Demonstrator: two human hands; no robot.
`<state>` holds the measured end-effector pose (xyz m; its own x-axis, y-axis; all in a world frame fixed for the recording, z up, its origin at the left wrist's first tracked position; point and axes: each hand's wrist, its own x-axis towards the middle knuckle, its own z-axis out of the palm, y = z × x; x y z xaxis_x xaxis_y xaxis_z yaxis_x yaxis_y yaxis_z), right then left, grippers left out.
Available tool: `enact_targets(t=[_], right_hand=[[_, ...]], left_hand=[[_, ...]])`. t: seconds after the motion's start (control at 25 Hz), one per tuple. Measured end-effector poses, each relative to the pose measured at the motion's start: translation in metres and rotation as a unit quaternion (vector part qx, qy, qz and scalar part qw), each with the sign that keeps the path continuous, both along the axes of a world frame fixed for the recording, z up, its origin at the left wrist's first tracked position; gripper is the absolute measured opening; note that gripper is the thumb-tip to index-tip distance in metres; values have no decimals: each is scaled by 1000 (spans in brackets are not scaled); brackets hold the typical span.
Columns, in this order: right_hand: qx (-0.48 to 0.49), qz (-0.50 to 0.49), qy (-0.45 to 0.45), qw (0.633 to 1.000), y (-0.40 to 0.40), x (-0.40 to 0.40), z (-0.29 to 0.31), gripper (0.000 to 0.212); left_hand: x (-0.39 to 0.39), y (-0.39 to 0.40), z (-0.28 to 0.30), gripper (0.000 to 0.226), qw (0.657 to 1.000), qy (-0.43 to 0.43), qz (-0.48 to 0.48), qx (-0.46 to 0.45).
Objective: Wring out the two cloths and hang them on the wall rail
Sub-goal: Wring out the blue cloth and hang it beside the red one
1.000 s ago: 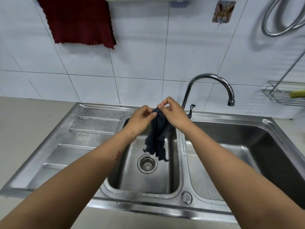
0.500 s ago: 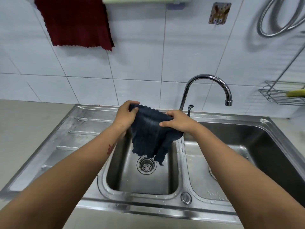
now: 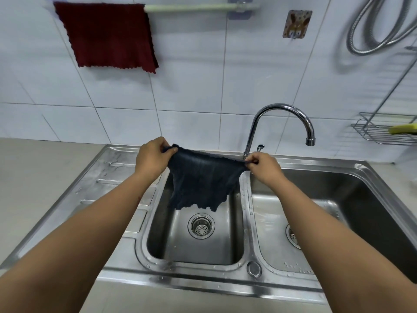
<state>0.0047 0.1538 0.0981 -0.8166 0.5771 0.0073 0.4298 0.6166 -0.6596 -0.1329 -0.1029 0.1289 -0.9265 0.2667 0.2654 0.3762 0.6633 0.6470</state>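
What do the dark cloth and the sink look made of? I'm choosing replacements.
Dark cloth: soft navy textile, probably microfibre, judging by its ribbed nap, limp drape and zigzag-cut edge. Sink: seemingly stainless steel with a brushed finish, given its grey metallic sheen and soft reflections.

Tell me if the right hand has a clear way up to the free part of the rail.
Probably yes: the rail is bare right of the red cloth, with only tiled wall between. But the right hand pinches the dark cloth, as does the left hand.

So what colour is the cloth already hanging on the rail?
Dark red cloth, head view.
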Motion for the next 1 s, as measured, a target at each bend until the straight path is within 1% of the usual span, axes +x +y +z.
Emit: enact_targets(t=[0.04, 0.08, 0.12, 0.16, 0.2, 0.24, 0.28, 0.32, 0.36, 0.4, 0.44, 0.48, 0.52, 0.56, 0.6, 0.64, 0.68, 0.72, 0.8, 0.88, 0.92, 1.0], right_hand=[[-5, -17, 16, 1000, 0, 1, 2, 11], [-8, -29, 27, 999, 0, 2, 5, 12], [-4, -37, 31, 999, -1, 4, 7, 13], [-1, -44, 32, 999, -3, 7, 8, 14], [-9, -51, 37, 998, -4, 9, 10, 16], [-28, -61, 42, 997, -6, 11, 12, 17], [-45, -73, 50, 995, -10, 13, 15, 18], [-51, -82, 64, 993, -13, 16, 20, 19], [-37, -91, 85, 991, -16, 18, 26, 17], [-4, -107, 121, 987, -22, 21, 33, 15], [44, -129, 176, 975, -30, 24, 41, 14], [88, -155, 240, 954, -39, 26, 48, 13], [126, -174, 286, 934, -47, 27, 52, 13], [160, -173, 279, 931, -54, 26, 53, 11], [187, -153, 207, 948, -60, 23, 50, 10], [198, -127, 100, 967, -64, 20, 44, 9], [191, -120, 26, 974, -66, 20, 38, 10], [167, -134, 13, 977, -68, 21, 34, 11], [132, -180, 53, 973, -67, 22, 36, 14], [135, -200, 76, 967, -69, 22, 40, 14], [136, -203, 90, 965, -70, 20, 42, 14], [138, -189, 90, 968, -76, 16, 47, 11]], left_hand=[[-1, -4, 0, 26, 999, 5, 3, -35], [-3, -8, 0, 28, 999, -7, 4, -47], [-5, -11, -1, 28, 999, -43, -12, -28], [-5, -14, 0, 23, 994, -97, -43, 22], [-4, -16, 2, 15, 982, -154, -76, 76], [-3, -20, 5, 7, 966, -206, -110, 109], [-4, -24, 9, 7, 955, -240, -134, 113], [-5, -27, 14, 11, 949, -256, -152, 105], [-7, -27, 18, 12, 949, -250, -163, 100], [-8, -27, 24, 11, 954, -226, -160, 112], [-8, -26, 30, 9, 965, -177, -141, 135], [-8, -25, 34, 5, 976, -108, -116, 149], [-9, -24, 34, 3, 986, -22, -95, 134], [-10, -24, 32, 7, 991, 56, -96, 71], [-11, -25, 27, 11, 987, 101, -123, -33], [-13, -26, 21, 14, 974, 108, -144, -139], [-16, -28, 15, 17, 964, 91, -143, -204], [-16, -31, 12, 19, 967, 72, -127, -210], [-19, -29, 15, 22, 984, 68, -94, -137], [-19, -25, 18, 22, 989, 88, -92, -80], [-20, -24, 19, 22, 987, 103, -98, -73], [-21, -26, 18, 21, 986, 107, -100, -76]])
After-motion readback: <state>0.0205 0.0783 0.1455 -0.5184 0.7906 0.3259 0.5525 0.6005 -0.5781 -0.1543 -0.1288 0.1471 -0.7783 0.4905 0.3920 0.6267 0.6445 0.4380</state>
